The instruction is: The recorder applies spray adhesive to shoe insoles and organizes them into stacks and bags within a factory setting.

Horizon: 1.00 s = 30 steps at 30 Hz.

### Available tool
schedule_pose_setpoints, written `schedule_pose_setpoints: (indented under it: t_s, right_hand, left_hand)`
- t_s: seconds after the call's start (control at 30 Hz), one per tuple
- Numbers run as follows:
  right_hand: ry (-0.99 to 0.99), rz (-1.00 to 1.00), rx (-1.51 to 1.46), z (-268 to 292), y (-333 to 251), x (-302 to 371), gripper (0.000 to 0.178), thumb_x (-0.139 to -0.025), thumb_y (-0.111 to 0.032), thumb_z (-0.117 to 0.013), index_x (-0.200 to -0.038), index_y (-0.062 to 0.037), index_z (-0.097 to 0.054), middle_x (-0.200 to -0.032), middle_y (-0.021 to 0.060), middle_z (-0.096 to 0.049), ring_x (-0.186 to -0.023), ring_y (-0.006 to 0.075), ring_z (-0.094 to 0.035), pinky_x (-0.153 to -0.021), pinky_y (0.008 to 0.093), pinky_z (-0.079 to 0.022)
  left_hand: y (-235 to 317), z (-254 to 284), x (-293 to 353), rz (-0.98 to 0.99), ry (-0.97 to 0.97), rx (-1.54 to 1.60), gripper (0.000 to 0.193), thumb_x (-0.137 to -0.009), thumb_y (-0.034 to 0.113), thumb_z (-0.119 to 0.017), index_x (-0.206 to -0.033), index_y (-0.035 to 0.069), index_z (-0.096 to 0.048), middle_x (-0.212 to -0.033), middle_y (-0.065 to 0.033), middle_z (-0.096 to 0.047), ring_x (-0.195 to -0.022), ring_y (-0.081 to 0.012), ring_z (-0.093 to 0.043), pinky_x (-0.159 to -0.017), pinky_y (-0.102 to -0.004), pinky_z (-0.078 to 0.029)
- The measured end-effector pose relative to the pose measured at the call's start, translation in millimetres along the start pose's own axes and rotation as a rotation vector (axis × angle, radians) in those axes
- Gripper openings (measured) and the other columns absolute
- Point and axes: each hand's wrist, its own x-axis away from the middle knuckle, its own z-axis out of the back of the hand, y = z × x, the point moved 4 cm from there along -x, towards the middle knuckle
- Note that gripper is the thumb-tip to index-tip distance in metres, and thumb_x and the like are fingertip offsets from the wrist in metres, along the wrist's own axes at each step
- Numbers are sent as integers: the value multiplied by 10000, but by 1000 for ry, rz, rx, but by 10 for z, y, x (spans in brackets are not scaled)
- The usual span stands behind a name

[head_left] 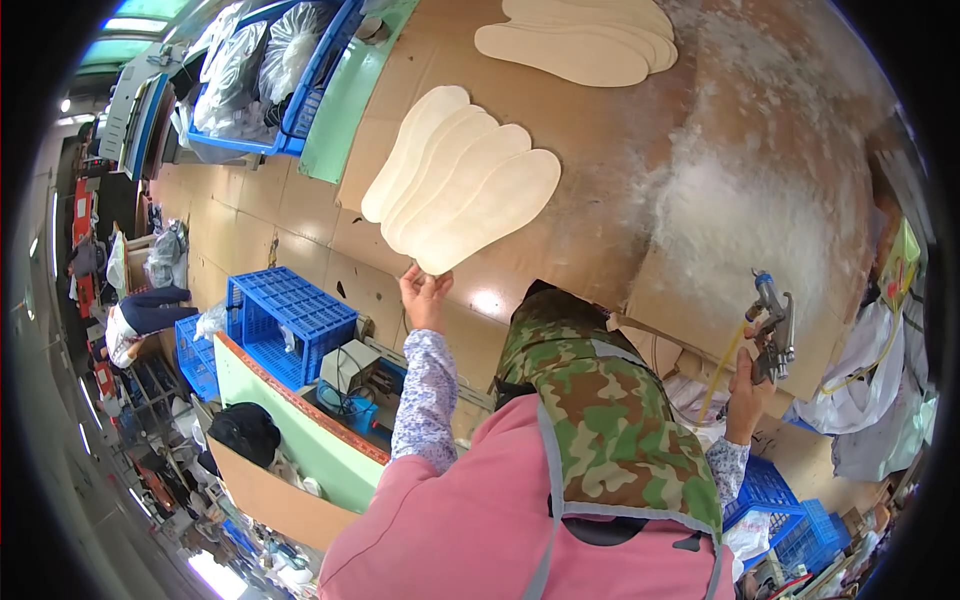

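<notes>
My left hand [425,296] pinches the heel end of a fan of cream insoles [480,190], which overlap one another above the cardboard-covered table [600,230]. Whether the fan rests on the cardboard or is lifted a little, I cannot tell. Out to the right, my right hand [746,398] is wrapped round the handle of a metal spray gun [770,325] with a yellow hose. The gun's nozzle end points up and away from me. A second fan of insoles [590,45] lies farther back on the table.
White residue [740,220] coats the cardboard at the right. Blue plastic crates [290,320] stand at the left, beside a pale green board [310,415]. Another blue crate with plastic bags [275,75] sits at the far left. At the left edge, another person [140,315] bends over.
</notes>
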Motion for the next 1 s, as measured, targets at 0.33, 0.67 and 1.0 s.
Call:
schedule_pose_setpoints:
  t_s: [0.33,0.67,1.0]
  right_hand:
    - [18,-2,71,-29,54,43,299,-880,-91,-580,-1164,-8,-543,-615,-58,-449,-492,18,-344,-418,216,-249]
    - [183,-14,-111,-119,-31,222,356,-882,-99,-577,-1224,-16,-520,-694,-52,-501,-478,14,-319,-426,205,-247]
    - [181,-96,-1,-154,68,267,282,-890,-84,-551,-1159,-1,-549,-760,-23,-560,-474,19,-353,-422,209,-266]
  left_hand:
    - [690,-748,251,-610,22,-806,109,-846,15,-479,-942,9,-531,-881,-89,-528,-854,-215,-525,-762,-338,-423]
    - [192,-1793,495,-734,-941,-1203,499,-745,0,-492,-1239,-10,-418,-1258,-180,-440,-1164,-346,-415,-969,-433,-346]
    - [326,-2025,284,-838,-729,-1261,578,-755,46,-553,-1299,16,-359,-1320,-192,-391,-1195,-366,-381,-985,-466,-303]
